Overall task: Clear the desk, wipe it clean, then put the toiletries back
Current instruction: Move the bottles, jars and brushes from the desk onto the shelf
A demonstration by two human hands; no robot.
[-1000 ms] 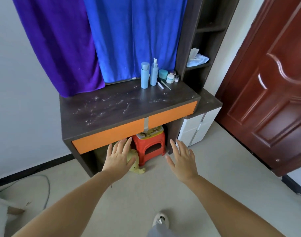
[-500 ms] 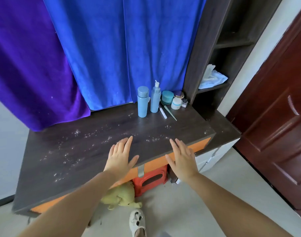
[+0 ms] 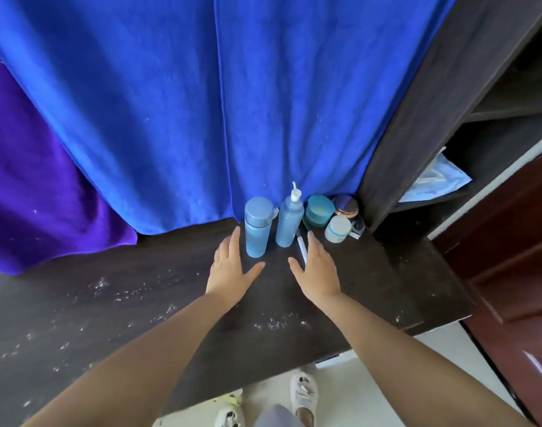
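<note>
Desk: dark wood top, speckled with white crumbs along your near side; nothing has been cleared off it yet, so you are at the first step.
Blue towel: hangs behind the desk, its lower edge just behind the toiletries.
Left hand: flat and empty, fingers spread wide, thumb out to the right; its fingertips sit just beside the left flank of the capped bottle.
Right hand: also flat and empty, fingers loosely spread, lying over the near end of the pen.
Capped bottle: stands upright at the back of the desk, long axis vertical, just ahead and right of your left fingers (the nearer hand for it).
Pump bottle: upright, just beside the capped bottle, ahead and slightly left of your right fingers.
Teal jar: back right, close to the pump bottle.
White jar: in front of the teal jar, ahead and right of your right hand.
Rose-lidded pot: tucked in the corner by the shelf post.
Pen: lies flat, long axis running from the pump bottle's base towards you.
Next move, as I judge it: each hand closes sideways round the bottle nearest it.
</note>
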